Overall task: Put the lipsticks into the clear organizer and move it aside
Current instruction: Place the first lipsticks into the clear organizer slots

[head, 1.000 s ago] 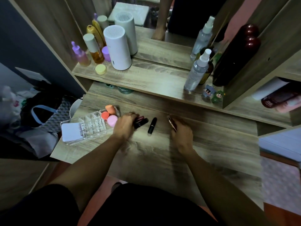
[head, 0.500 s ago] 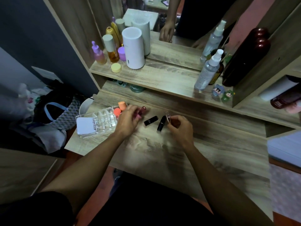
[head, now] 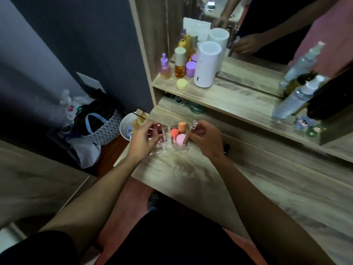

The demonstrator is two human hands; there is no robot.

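**Operator:** Hands first. My left hand (head: 142, 138) is over the left part of the clear organizer (head: 168, 145), fingers (head: 152, 139) pinched on a dark red lipstick (head: 159, 128) that stands roughly upright above the small compartments.

**Observer:** And the right?

**Operator:** My right hand (head: 207, 139) is at the organizer's right end, fingers clamped on a slim rose-gold lip tube (head: 189, 133) with a clear cap; it's tilted, lower end down beside the sponges.

**Observer:** Sponges?

**Operator:** Three of them in the organizer's right compartment (an orange one (head: 182, 126), a coral one (head: 174, 133), a pink one (head: 180, 139)). The organizer itself sits near the left edge of the bench (head: 257, 188).

**Observer:** Any lipsticks left out?

**Operator:** I see one black lipstick (head: 226, 148) lying on the bench just behind my right wrist, mostly hidden. I can't tell whether another lies there.

**Observer:** The shelf?

**Operator:** A white cylinder (head: 207, 64) and small bottles stand on it, a clear spray bottle (head: 298, 98) farther right, all blurred.
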